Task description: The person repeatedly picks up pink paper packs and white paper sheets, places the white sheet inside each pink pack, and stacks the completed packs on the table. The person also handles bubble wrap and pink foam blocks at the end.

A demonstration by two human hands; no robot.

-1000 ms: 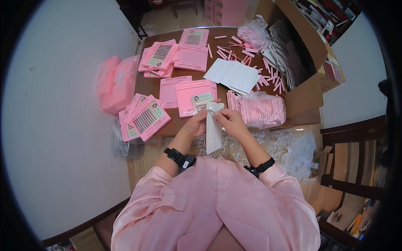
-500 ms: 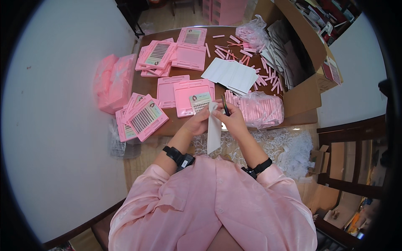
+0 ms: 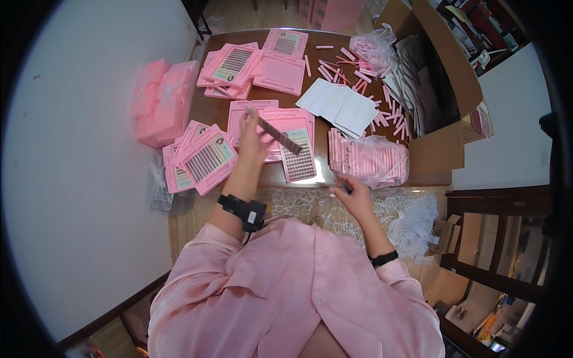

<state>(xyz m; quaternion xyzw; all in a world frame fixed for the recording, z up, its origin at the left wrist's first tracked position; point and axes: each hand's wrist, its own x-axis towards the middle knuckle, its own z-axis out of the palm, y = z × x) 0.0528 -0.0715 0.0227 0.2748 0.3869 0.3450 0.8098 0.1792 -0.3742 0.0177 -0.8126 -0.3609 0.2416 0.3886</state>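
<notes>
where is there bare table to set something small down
Bare brown tabletop shows between the upper-left trays and the lower-left trays; a narrow strip lies between the front card and the bagged bundle. The right is crowded: loose pink tubes, white sheets, cardboard box.

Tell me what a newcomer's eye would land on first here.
Probably the pink trays, spread and stacked over the left half of the brown table. Next, likely the big open cardboard box at the table's right side, near the scattered pink sticks. Near the middle, the left hand holds a dark strip over the nearer trays.
</notes>
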